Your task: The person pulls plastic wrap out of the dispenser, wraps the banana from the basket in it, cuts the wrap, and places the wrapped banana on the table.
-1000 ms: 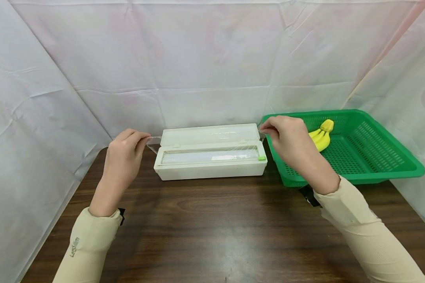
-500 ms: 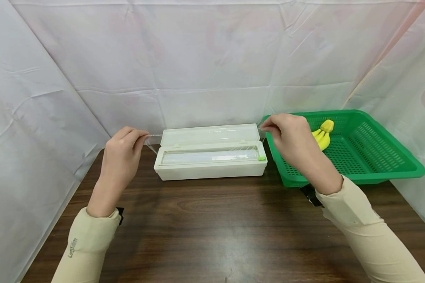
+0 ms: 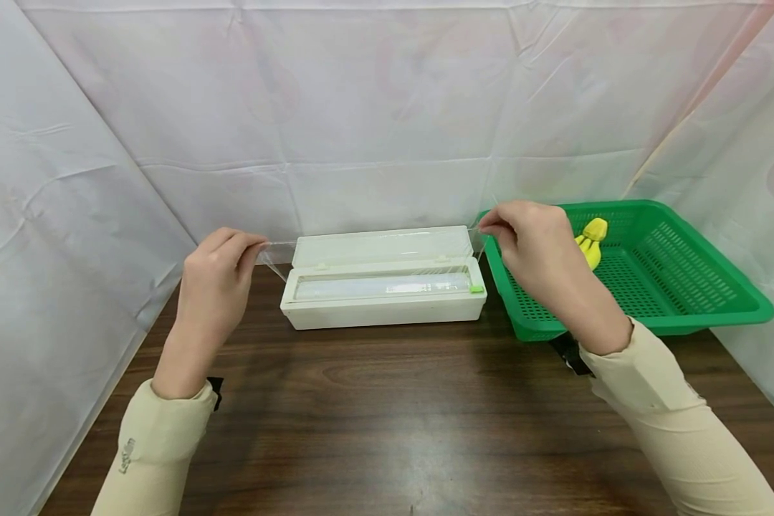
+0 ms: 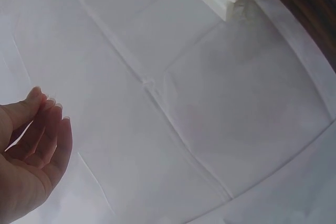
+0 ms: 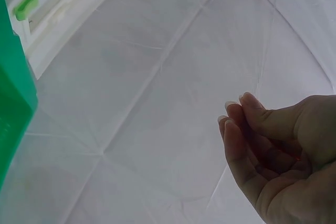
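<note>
Saw thin clear film (image 3: 280, 252) stretched between left hand (image 3: 214, 279) and right hand (image 3: 537, 240), over a long white box (image 3: 383, 312), open on the table (image 3: 380, 408).

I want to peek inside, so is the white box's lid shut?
No, the lid is open at the far side of the white box, and a pale roll shows inside.

A small curtained-off booth: creased pale sheeting (image 3: 387, 107) hangs at the back and on both sides of a dark wood-grain counter (image 3: 374, 401). A white box of cling film (image 3: 383, 314) and bananas (image 3: 592, 242) in a green plastic basket (image 3: 690, 254) are kitchen goods, but the kind of room beyond the sheeting cannot be told.
</note>
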Tool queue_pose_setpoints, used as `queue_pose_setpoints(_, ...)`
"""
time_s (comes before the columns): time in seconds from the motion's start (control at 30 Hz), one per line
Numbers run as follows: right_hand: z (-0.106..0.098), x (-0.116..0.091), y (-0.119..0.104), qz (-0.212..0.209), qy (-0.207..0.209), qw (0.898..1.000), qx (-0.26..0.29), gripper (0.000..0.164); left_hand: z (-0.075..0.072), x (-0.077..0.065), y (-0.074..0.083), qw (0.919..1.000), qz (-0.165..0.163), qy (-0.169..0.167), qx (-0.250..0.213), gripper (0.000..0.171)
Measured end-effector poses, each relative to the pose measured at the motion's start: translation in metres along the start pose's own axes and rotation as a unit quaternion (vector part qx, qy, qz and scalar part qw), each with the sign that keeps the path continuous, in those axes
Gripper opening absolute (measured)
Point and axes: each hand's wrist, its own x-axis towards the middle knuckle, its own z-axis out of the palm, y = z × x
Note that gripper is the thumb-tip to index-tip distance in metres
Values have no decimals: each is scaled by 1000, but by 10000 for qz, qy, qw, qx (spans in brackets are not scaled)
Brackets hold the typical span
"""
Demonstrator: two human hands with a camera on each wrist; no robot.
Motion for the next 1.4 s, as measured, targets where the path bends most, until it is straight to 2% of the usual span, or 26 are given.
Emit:
queue_pose_setpoints(0.47, -6, 2, -5, -198, 237, 9995, 39, 8, -7, 5, 6, 9995, -4, 304, -74, 9)
queue_pose_setpoints(0.93, -14, 2, -9, -183, 467, 9987, 103, 9, -12, 9, 13, 9986, -34, 529, -72, 10)
queue_pose_setpoints(1.2, -16, 1, -12, -323, 661, 9973, 49, 11, -16, 10, 13, 9988, 18, 477, 137, 21)
queue_pose_setpoints(1.4, -18, -1, -14, -447, 800, 9958, -24, 10, -14, 9, 17, 9950, -86, 991, -116, 13)
